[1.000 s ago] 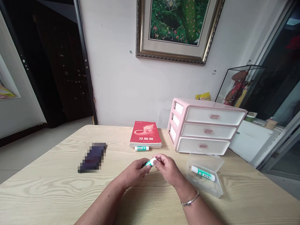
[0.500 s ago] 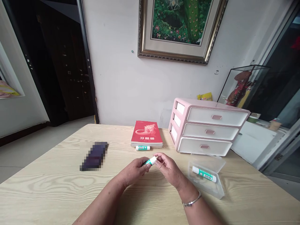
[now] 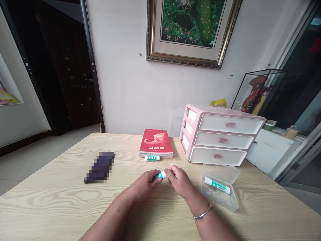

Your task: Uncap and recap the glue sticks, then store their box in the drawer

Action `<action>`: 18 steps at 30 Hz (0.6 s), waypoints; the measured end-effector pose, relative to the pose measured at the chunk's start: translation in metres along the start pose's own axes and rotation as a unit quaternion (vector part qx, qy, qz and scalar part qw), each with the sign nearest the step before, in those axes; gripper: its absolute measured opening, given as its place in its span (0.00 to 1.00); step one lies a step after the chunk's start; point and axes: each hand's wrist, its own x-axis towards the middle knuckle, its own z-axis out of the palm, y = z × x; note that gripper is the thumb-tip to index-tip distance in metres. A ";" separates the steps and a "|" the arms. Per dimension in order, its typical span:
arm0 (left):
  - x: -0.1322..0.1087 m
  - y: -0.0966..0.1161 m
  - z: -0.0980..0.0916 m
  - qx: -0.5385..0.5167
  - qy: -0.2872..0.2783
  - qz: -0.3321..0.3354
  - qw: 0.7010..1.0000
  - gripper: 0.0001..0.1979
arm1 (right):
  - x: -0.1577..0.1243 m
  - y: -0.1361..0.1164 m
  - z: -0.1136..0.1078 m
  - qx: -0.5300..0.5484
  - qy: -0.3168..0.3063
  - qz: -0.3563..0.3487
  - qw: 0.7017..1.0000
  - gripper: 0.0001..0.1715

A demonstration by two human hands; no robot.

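Note:
My left hand point(image 3: 146, 183) is closed around the body of a green-and-white glue stick point(image 3: 160, 175), held just above the table. At its white end, my right hand point(image 3: 181, 181) pinches the cap between thumb and fingers; a silver bangle circles that wrist. Part of the cap is hidden by the fingers. A second glue stick point(image 3: 151, 158) lies against the front edge of a red book point(image 3: 155, 142). Right of my right hand, a third glue stick point(image 3: 217, 185) rests in a clear plastic box point(image 3: 233, 203) with its lid raised.
A pink drawer unit point(image 3: 198, 139) with white drawers stands at the back right of the wooden table point(image 3: 62, 207). On the left lies a dark, pixelated flat object point(image 3: 99, 167). Behind the table is a white wall with a framed picture point(image 3: 185, 55).
My right hand's fingers have closed on the white end of the glue stick, where they were looser before. The view has shifted slightly.

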 end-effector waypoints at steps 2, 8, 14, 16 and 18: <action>-0.001 0.002 -0.002 0.001 0.001 -0.006 1.000 0.19 | -0.002 -0.002 -0.001 0.015 -0.005 -0.015 1.000 0.24; 0.000 -0.004 -0.001 -0.001 0.000 -0.003 1.000 0.17 | -0.001 0.000 0.001 0.090 -0.036 -0.007 0.995 0.22; 0.001 -0.008 0.003 0.010 0.011 0.002 1.000 0.16 | 0.002 0.005 0.007 0.099 -0.033 0.043 0.994 0.24; 0.000 -0.003 0.001 -0.024 0.010 -0.005 1.000 0.15 | 0.002 0.003 0.006 0.121 -0.028 0.039 0.992 0.27; -0.001 0.002 -0.002 -0.081 0.015 -0.037 0.996 0.16 | 0.001 -0.001 0.004 0.148 -0.011 0.029 0.989 0.29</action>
